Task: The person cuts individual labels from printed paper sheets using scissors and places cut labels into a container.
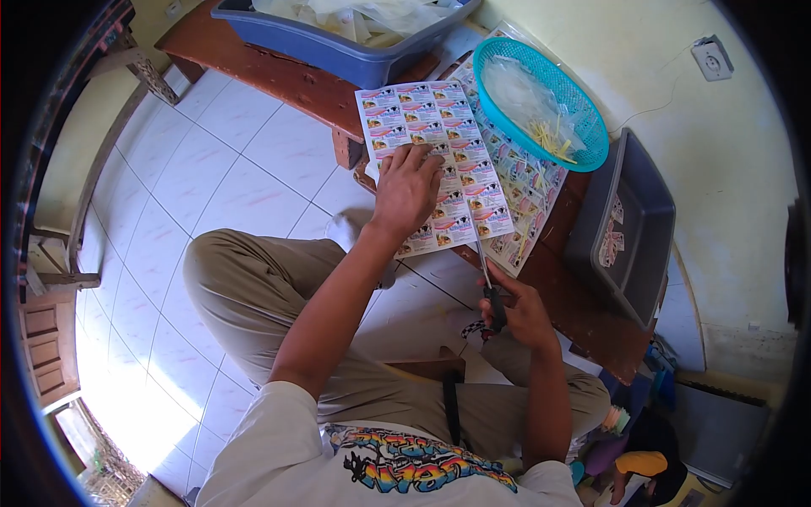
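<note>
A sheet of printed labels (422, 114) lies at the front of a low wooden bench, partly over more printed sheets (541, 190). My left hand (409, 190) rests on the label sheet, its fingers bent and close together. My right hand (519, 313) is closed round the dark handles of scissors (496, 311). The scissor blades point up at the sheet's lower edge, where a narrow slit runs up between two label columns. A turquoise woven basket (593, 152) with clear plastic pieces and thin yellow strips stands on the sheets behind.
A blue-grey tub (363, 69) with plastic bags is at the top. On the right, a grey bin (635, 245) holds cut labels (611, 241). The brown bench (291, 83) runs beneath them. At lower right is another person (646, 460). My bent legs are below the sheet.
</note>
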Motion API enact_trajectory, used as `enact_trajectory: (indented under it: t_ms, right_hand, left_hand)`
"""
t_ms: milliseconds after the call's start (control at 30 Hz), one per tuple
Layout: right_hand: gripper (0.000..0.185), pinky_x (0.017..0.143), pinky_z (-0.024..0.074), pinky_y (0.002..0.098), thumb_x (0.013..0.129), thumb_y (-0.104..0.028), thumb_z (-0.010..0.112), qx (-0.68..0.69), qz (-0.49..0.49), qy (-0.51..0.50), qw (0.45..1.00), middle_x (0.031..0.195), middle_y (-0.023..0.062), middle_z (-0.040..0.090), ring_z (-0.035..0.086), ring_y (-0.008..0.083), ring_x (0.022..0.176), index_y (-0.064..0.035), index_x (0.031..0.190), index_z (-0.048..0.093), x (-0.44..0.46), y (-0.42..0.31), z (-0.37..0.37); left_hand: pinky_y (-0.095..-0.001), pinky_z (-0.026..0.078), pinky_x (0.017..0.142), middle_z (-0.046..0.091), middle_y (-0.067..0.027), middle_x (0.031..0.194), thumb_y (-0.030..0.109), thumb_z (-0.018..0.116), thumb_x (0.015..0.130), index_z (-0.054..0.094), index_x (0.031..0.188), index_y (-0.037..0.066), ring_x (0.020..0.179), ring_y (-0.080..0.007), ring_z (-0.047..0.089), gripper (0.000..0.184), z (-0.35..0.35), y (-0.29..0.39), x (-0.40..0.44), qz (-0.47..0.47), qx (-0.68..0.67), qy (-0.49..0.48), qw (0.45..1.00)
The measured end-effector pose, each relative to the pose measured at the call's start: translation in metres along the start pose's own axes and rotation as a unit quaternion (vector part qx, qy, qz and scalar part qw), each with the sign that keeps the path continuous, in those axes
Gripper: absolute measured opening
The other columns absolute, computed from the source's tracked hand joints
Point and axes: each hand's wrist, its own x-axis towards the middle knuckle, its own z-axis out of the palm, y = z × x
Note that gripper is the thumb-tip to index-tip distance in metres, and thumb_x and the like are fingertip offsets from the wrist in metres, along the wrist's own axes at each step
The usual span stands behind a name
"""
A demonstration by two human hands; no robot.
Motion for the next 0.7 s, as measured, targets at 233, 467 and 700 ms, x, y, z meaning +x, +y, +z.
enact_trajectory:
  t_ms: [233,467,700]
  right_hand:
    - [0.078,0.066,0.0591,0.0292,0.094,-0.005,0.081,-0.030,0.013,0.004,0.999,0.126,0.0066,0.066,0.065,0.0094,0.078,-0.0205,0.162,0.048,-0.001,-0.003,0.001]
    - [0.077,0.067,0.0590,0.0287,0.094,-0.004,0.081,0.001,0.024,0.009,1.000,0.128,0.0074,0.066,0.065,0.0090,0.079,-0.0165,0.162,0.047,0.000,-0.005,0.003]
    - [0.076,0.068,0.0587,0.0277,0.093,-0.003,0.080,0.010,0.010,0.008,1.000,0.129,0.0066,0.068,0.065,0.0083,0.081,-0.0155,0.161,0.048,0.013,-0.011,0.004]
  left_hand:
    - [-0.0424,0.043,0.097,0.067,-0.0035,0.113,0.021,0.072,0.095,0.076,0.108,0.012,0.114,-0.0268,0.060,0.016,0.000,-0.002,0.012,-0.030,0.016,-0.023,0.999]
    - [-0.0475,0.037,0.116,0.065,-0.0136,0.139,0.025,0.073,0.095,0.076,0.119,0.012,0.139,-0.0329,0.052,0.028,0.004,-0.008,0.010,0.003,0.041,0.010,0.999]
    - [-0.0493,0.037,0.118,0.064,-0.0140,0.144,0.028,0.074,0.096,0.075,0.123,0.016,0.144,-0.0323,0.052,0.029,0.003,-0.010,0.009,0.000,0.042,-0.016,0.999]
